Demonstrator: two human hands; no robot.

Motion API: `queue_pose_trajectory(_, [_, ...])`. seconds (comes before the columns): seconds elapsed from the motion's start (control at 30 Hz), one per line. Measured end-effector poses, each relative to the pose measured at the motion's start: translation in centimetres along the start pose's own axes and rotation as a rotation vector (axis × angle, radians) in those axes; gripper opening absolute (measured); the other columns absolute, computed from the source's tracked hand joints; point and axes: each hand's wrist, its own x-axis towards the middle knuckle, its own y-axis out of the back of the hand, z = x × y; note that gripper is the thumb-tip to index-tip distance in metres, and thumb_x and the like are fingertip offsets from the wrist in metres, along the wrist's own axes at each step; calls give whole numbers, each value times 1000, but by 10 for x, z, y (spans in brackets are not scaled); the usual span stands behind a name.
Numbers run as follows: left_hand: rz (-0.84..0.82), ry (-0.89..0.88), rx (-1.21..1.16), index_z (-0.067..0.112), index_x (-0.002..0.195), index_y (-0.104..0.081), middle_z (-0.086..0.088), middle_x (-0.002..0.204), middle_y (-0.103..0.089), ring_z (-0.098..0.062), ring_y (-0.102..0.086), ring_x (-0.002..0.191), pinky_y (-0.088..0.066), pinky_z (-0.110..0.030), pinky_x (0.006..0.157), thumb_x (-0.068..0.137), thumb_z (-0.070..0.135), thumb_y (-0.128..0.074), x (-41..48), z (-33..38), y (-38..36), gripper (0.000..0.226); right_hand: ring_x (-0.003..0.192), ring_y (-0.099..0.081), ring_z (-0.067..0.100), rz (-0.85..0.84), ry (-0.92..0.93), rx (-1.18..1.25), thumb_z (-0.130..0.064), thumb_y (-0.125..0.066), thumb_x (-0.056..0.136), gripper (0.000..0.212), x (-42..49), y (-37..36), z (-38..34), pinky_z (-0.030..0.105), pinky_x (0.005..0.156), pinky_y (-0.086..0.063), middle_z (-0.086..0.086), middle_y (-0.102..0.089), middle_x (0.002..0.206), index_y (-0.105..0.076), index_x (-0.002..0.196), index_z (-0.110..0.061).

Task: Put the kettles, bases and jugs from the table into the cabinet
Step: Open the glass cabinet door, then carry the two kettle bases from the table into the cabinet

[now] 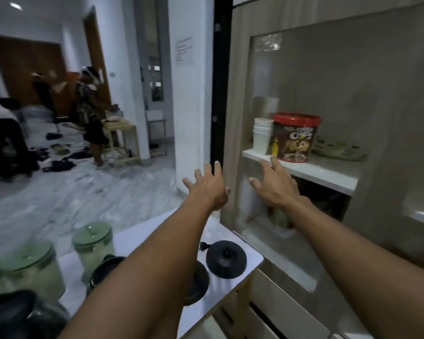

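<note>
On the white table at about seven o'clock below me, nearly everything is waiting to be moved. Furthest left stand two green-lidded jugs, one at eight o'clock and a second jug just right of it, with a dark kettle low in the corner, too blurred to make out well. Another black kettle sits beside my left forearm, and two round black bases follow: one base half hidden by that arm, the other base near the table's right edge.

My left hand is stretched forward at twelve o'clock, fingers spread and empty. My right hand at one o'clock is likewise splayed and holding nothing, reaching towards the cabinet. Its shelf at two o'clock carries only paper cups, a cereal tub and plates. I judge the job barely begun; no kettle, base or jug shows inside.
</note>
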Motion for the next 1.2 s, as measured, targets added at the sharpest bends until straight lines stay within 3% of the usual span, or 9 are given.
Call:
queue_pose_trajectory(0.27, [-95,516,-116,16,156,5,-8,164,7,-36,-3,150,-10,-63,114,98,47,-45,-6,-64,-110,83,151,-16,35,-394,289,-2,-50,-52,95,74,43,-146,13,57,117,-25,1,-1,168,-18,156,-25])
queue_pose_trajectory(0.4, [-212,663,-132,17,156,8,-9,164,11,-38,-1,149,-13,-64,114,91,52,-55,-25,-82,-183,96,151,-11,41,-646,242,-31,-54,-56,91,89,44,-223,42,58,116,-25,5,10,168,-6,158,-22])
queue_pose_trajectory(0.63, [-359,822,-177,20,151,25,-10,157,33,-42,24,144,-5,-65,114,57,80,-67,-35,-109,-284,145,150,16,46,-808,102,-111,-83,-65,59,138,30,-317,100,64,118,-6,9,36,160,23,153,-35])
queue_pose_trajectory(0.77, [-211,858,-168,24,155,11,-2,160,27,-39,26,145,-4,-65,114,53,87,-60,-46,-105,-319,139,149,17,47,-775,115,-82,-87,-62,55,135,23,-345,114,64,118,-1,9,33,161,18,153,-40])
queue_pose_trajectory(0.9, [-43,883,-196,26,153,-7,8,164,10,-38,18,146,-2,-62,115,57,78,-67,-44,-103,-327,125,150,11,45,-638,122,-17,-84,-60,58,124,13,-353,115,60,119,0,11,18,165,1,155,-37])
queue_pose_trajectory(1.03, [89,909,-275,30,142,-24,13,162,-14,-31,10,149,-8,-55,118,51,63,-75,-42,-99,-323,110,148,-2,45,-548,108,84,-70,-67,56,115,8,-353,111,52,121,-12,14,4,165,-15,151,-32])
queue_pose_trajectory(1.2, [121,931,-273,30,144,-24,13,159,-21,-14,-2,149,-16,-54,115,45,60,-74,-48,-88,-318,115,142,-13,42,-546,96,124,-59,-71,55,108,1,-340,108,46,115,-28,12,2,162,-20,146,-32])
